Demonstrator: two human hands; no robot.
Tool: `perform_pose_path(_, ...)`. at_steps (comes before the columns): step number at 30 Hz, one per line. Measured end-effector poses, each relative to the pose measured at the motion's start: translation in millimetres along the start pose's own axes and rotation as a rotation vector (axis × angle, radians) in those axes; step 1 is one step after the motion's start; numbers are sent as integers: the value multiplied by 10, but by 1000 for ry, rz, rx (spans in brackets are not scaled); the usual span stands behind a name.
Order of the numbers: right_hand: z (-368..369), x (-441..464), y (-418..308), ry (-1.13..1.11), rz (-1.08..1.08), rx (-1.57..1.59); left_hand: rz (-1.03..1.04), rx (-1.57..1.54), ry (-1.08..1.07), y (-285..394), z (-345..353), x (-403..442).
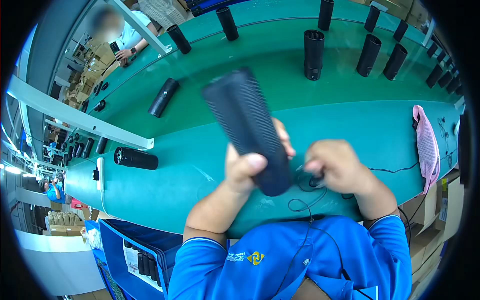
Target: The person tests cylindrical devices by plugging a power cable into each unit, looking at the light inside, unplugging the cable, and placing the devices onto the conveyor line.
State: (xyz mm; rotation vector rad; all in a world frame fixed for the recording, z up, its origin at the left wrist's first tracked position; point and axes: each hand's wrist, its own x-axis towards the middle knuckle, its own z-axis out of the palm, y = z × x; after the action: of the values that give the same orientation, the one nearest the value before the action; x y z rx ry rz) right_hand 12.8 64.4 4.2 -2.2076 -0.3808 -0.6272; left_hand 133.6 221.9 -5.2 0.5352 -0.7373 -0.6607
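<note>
My left hand (241,170) is wrapped round a black cylinder (247,127) with a finely ribbed, mesh-like surface. The cylinder is tilted, its upper end pointing away to the left and smeared by motion. Close by on the right, my right hand (332,165) is closed, its fingers curled and slightly blurred. Right under its fingertips lies a small dark piece with a thin black cable (312,182); whether the fingers grip it, I cannot make out. Loops of this cable (302,205) run down over the blue shirt.
Several black cylinders (313,55) stand along the far side of the green table (200,175). Two lie nearer: one cylinder (164,97) and another cylinder (136,158). A pink cloth (426,142) hangs at the right edge. A blue bin (132,235) is at lower left. Another person (132,40) sits across.
</note>
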Motion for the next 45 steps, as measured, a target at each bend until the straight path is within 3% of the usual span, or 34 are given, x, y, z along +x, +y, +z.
perform_pose_path(2, -262, -29, 114, 274, 7, 102, 91, -115, -31, 164, -149, 174)
perform_pose_path(4, -492, -90, 172, 421, 192, 520, 107, -124, 172, 237, -297, 336)
perform_pose_path(6, -424, -48, 120, 470, 199, 591, 212, 227, 472, 86, -511, 635)
perform_pose_path(7, -356, 3, 83, 516, 204, 663, 215, 231, 472, -5, -656, 773)
perform_pose_path(9, -256, 66, 54, 610, 206, 804, 153, 538, 439, -206, -974, 1038)
perform_pose_path(12, -123, 33, 173, 574, 212, 854, 167, 699, 472, -509, -1313, 1287)
perform_pose_path(14, 59, 52, 273, 524, 400, 1004, 32, 859, 456, -640, -1479, 1340)
perform_pose_path(15, 149, 27, 396, 526, 402, 1005, 29, 859, 456, -669, -1477, 1342)
perform_pose_path(19, 439, -54, 1081, 608, 739, 1058, 135, 1115, 454, -738, -1463, 1357)
perform_pose_path(21, 468, -90, 1230, 597, 753, 1054, 576, 1730, 507, -622, -1139, 1307)
perform_pose_path(22, 462, -108, 1296, 594, 762, 1045, 576, 1731, 510, -414, -787, 1251)
perform_pose_path(24, 421, -167, 1378, 592, 790, 1031, 937, 1564, -163, -31, -50, 1011)
perform_pose_path(25, 426, -180, 1387, 591, 804, 1033, 1031, 1461, -379, 47, 187, 824)
perform_pose_path(29, 425, -197, 1378, 504, 733, 989, 1039, 1389, -355, 413, 388, 32)
perform_pose_path(31, 421, -224, 1357, 496, 740, 983, 1074, 1336, -352, 212, 631, -134)
perform_pose_path(45, 389, -230, 1376, 452, 688, 965, 1362, 1031, -361, 416, 1133, 69)
